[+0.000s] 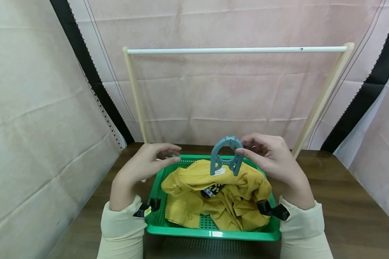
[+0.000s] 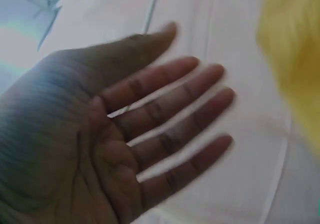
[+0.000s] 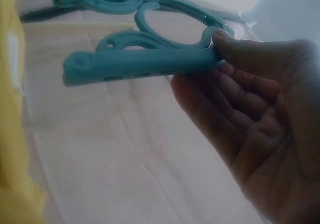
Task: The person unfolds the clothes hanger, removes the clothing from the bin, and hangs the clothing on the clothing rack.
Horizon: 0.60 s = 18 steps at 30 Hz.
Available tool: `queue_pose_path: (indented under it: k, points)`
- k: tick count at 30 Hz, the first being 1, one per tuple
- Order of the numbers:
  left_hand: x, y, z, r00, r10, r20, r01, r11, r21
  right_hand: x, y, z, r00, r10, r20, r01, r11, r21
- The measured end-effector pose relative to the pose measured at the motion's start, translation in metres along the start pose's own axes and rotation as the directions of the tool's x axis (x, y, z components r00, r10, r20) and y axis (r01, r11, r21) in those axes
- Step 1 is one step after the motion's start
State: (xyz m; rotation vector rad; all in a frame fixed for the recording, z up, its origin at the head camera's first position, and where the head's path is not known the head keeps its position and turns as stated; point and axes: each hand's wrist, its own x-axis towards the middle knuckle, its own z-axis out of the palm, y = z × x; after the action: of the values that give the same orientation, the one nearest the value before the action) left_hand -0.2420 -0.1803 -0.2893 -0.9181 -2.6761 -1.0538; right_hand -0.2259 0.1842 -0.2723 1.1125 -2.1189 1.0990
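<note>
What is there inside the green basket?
Crumpled yellow clothing with a black-and-white patch lies inside the green basket. Whatever may be underneath it is covered and cannot be seen.

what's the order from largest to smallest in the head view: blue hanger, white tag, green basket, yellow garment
1. Green basket, by its outer outline
2. Yellow garment, lying inside it
3. Blue hanger
4. White tag

You have a brown wood-grain counter (image 1: pixel 343 201) carrying a green basket (image 1: pixel 214 234), and a pale rack (image 1: pixel 240 50) whose posts (image 1: pixel 323 97) come down on either side of the basket.
</note>
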Motion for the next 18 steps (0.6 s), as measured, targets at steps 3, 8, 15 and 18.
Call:
queue_pose_path:
  k: [3, 8, 15, 18]
  points:
    - [0.000, 0.016, 0.006, 0.994, 0.109, -0.030, -0.110, 0.994, -0.027, 0.001, -0.003, 0.004, 1.000, -0.013, 0.009, 0.013, 1.000, 0.006]
    - [0.006, 0.041, 0.015, 0.933, 0.347, -0.095, -0.351, 0.936, -0.027, 0.005, -0.008, 0.005, 0.999, -0.048, 0.021, 0.048, 0.998, 0.030]
    - [0.007, 0.062, 0.028, 0.895, 0.437, -0.092, -0.442, 0.897, -0.034, 0.005, -0.011, 0.011, 0.995, -0.076, 0.065, 0.073, 0.996, 0.045]
    - [0.007, 0.063, 0.031, 0.905, 0.418, -0.081, -0.423, 0.905, -0.050, 0.005, -0.012, 0.013, 0.995, -0.079, 0.068, 0.076, 0.996, 0.046]
